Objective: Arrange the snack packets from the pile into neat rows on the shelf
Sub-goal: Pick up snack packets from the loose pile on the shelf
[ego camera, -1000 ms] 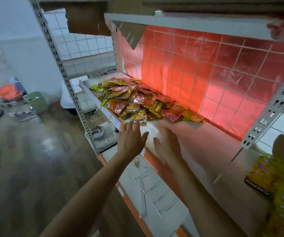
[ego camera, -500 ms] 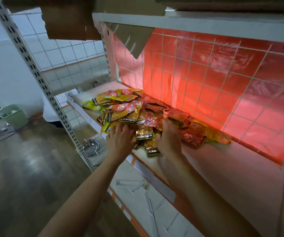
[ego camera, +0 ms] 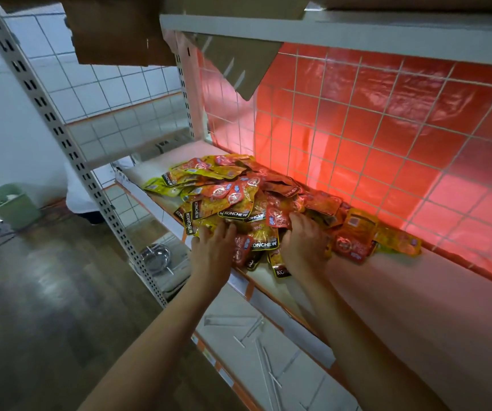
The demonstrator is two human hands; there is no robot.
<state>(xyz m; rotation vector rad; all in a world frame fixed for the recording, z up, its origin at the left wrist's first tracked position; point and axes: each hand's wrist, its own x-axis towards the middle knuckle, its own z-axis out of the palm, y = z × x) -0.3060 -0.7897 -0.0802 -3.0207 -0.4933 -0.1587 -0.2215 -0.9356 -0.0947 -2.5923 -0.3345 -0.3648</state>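
A loose pile of red and yellow snack packets (ego camera: 239,200) marked KONCHEW lies on the left part of the shelf (ego camera: 416,307), against the red-lit wire grid. My left hand (ego camera: 212,250) rests on the pile's near edge with its fingers spread fairly straight over the packets. My right hand (ego camera: 305,243) is beside it, its fingers bent down among the packets and its fingertips hidden. A few packets (ego camera: 354,238) trail off to the right of the pile.
The shelf stretches bare to the right of the pile. A slotted metal upright (ego camera: 70,149) stands at the left. The shelf above (ego camera: 327,31) hangs low, with a cardboard flap (ego camera: 239,60). A lower shelf (ego camera: 268,366) holds thin white rods. A green bin (ego camera: 10,203) sits on the floor.
Both hands reached forward from the bare front edge of the shelf into the near side of the pile. My view moved closer and to the left.
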